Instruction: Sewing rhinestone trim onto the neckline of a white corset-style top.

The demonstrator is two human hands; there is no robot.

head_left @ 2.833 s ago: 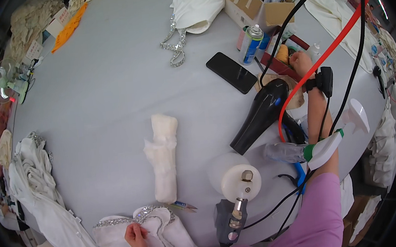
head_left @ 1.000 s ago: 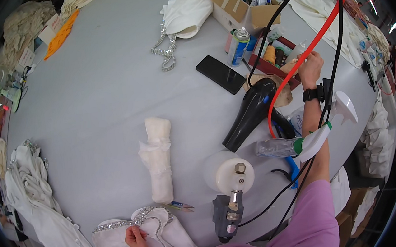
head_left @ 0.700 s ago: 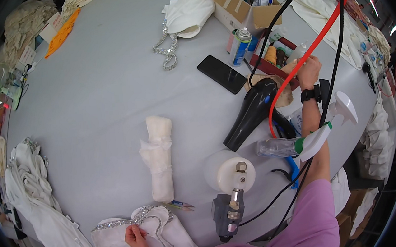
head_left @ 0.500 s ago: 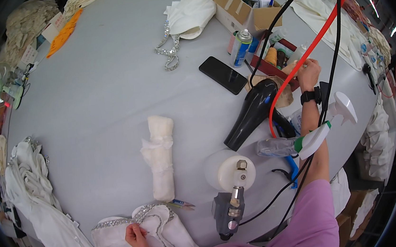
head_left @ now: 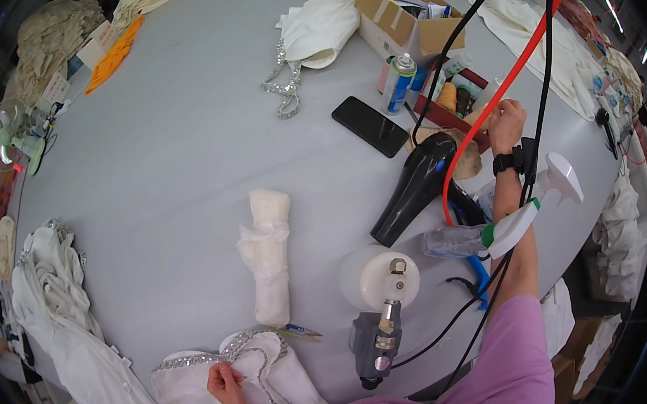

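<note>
Near the front edge lies a white garment (head_left: 289, 373) with a sparkling rhinestone trim. My left hand (head_left: 226, 384) rests on it with the fingers pinched together at the trim, closed on the cloth. Far to the right, my right hand (head_left: 506, 126) reaches to the edge of a dark red box (head_left: 440, 117) that holds thread spools (head_left: 447, 96) and small bottles. Its fingers are curled closed; what is between them is too small to make out. A red hose (head_left: 510, 79) passes just in front of this hand.
Around my right forearm are a black hair dryer (head_left: 419, 185), a clear spray bottle (head_left: 452, 242) and a grey spray gun (head_left: 376, 341). A white wrapped roll (head_left: 271, 261), pencils (head_left: 302, 331), a phone (head_left: 370, 126), a spray can (head_left: 399, 83) and a cardboard box (head_left: 392, 28) lie about. Black cables hang at the right.
The whole view has shifted slightly, so things on the table sit a little further right. Both hands stay at their places, with hardly any movement.
</note>
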